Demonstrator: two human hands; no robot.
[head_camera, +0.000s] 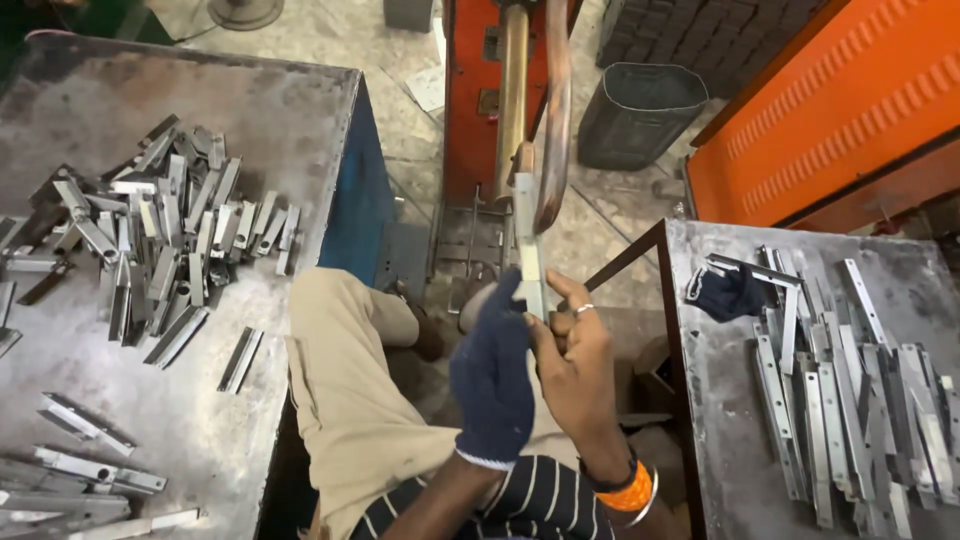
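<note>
My left hand (492, 375), in a dark blue knitted glove, and my bare right hand (575, 365), with a ring and an orange wristband, both grip a long flat metal strip (528, 240). The strip stands nearly upright, its top end between the copper arms (553, 110) of a red machine (470, 100) ahead of me. My knee in beige trousers (345, 380) shows below the hands.
A grey steel table (90, 90) on the left carries a heap of several short metal pieces (170, 230). Another metal table (720, 420) on the right holds several long strips (850, 400) and a dark glove (722, 292). A dark bin (640, 115) and an orange panel (830, 110) stand behind.
</note>
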